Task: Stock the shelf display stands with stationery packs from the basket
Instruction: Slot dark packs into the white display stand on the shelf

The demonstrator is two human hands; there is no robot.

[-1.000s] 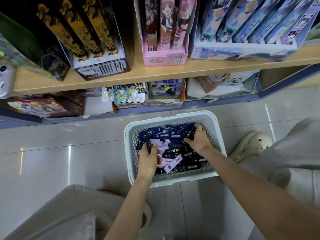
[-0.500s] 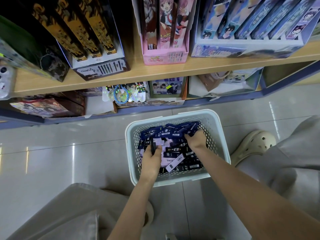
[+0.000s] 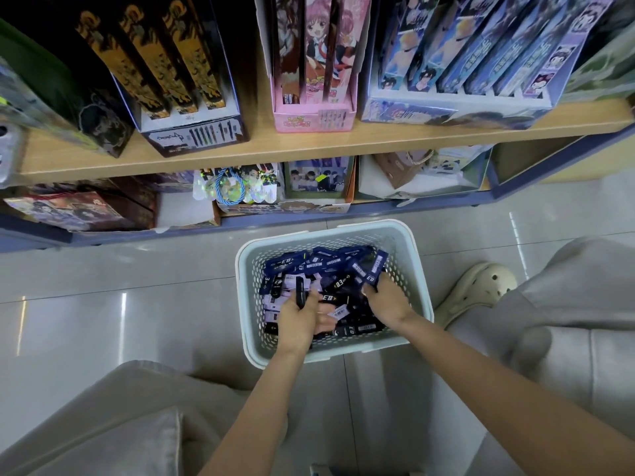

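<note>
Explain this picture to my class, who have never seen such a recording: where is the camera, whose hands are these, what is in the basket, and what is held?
There is no machine here: a person wears a camera on the head, so the single view looks down at their own arms. A wooden shelf carries cardboard display stands. On the tiled floor before it stands a pale plastic basket full of small dark blue stationery packs. The left hand grips one dark pack upright; the right hand pinches a few blue packs near the basket's far right corner. A pale shoe shows at the right.
</note>
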